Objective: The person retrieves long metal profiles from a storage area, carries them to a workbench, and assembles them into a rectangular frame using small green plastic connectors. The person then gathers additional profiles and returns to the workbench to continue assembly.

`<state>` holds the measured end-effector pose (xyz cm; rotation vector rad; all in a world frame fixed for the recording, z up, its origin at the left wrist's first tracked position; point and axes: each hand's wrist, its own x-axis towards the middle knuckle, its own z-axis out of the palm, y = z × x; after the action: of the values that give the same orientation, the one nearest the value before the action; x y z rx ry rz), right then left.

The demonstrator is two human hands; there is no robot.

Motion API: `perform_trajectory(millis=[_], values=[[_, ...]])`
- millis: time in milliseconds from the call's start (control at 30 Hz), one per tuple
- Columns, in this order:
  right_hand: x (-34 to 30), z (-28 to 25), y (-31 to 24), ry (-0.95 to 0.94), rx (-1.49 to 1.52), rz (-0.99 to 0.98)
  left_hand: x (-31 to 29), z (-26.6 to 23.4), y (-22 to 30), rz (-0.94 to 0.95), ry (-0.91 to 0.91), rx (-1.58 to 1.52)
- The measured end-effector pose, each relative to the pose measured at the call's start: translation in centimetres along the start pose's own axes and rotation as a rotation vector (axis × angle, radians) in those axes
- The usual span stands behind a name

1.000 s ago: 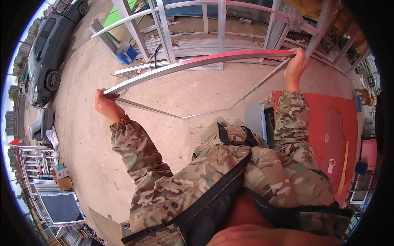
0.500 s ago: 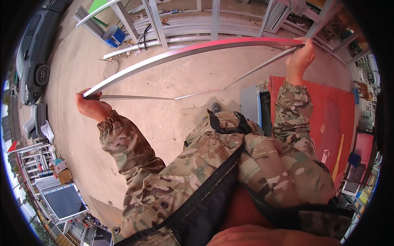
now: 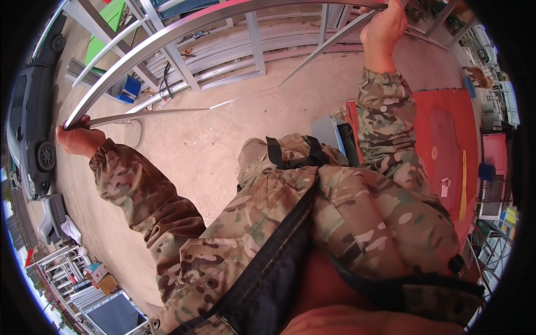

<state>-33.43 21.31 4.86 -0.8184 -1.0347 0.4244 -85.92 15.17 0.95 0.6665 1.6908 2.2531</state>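
Note:
A large rectangular silver metal frame (image 3: 114, 68) is held up in front of me, its near bar arching across the top of the view. At the left corner, my left hand (image 3: 81, 139) is closed around the frame. My right hand (image 3: 385, 32) grips the opposite corner, high at the upper right. The thin far bar of the frame shows lower down, over the concrete floor. Both of my sleeves are camouflage cloth. Part of the near bar runs out of the view at the top.
Metal frames and long profiles (image 3: 255, 42) stand and lie ahead, beside a blue bin (image 3: 132, 88). A red-topped bench (image 3: 446, 128) is close on my right. A dark car (image 3: 34, 128) is parked at the left. Cardboard boxes (image 3: 108, 283) and metal pieces are at the lower left.
Both hands have risen with the metal frame, the left one also moving outward to the left. The view has shifted, so the racks ahead sit lower and the car shows more.

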Motion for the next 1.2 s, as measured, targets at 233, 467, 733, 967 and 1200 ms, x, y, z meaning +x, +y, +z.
perform_trajectory(millis=[233, 467, 733, 967, 1200], values=[[2.0, 4.3, 6.1, 0.122, -0.161, 0.070, 7.6, 6.5, -3.8, -0.004, -0.007, -0.025], [6.4, 1.7, 7.6, 0.210, -0.232, 0.025, 7.8, 14.8, -5.7, -0.120, -0.030, -0.018], [5.9, -1.0, 9.1, -0.097, -0.304, 0.055, 8.6, 15.7, -7.6, -0.044, 0.021, 0.035], [-1.9, -12.0, 7.8, -0.150, -0.700, 0.760, 6.4, 31.2, -8.4, 0.182, -0.226, 0.105], [-33.0, -28.0, 0.4, 0.131, -0.942, 1.231, -20.3, 33.3, -16.3, -0.212, -0.616, 0.308]])
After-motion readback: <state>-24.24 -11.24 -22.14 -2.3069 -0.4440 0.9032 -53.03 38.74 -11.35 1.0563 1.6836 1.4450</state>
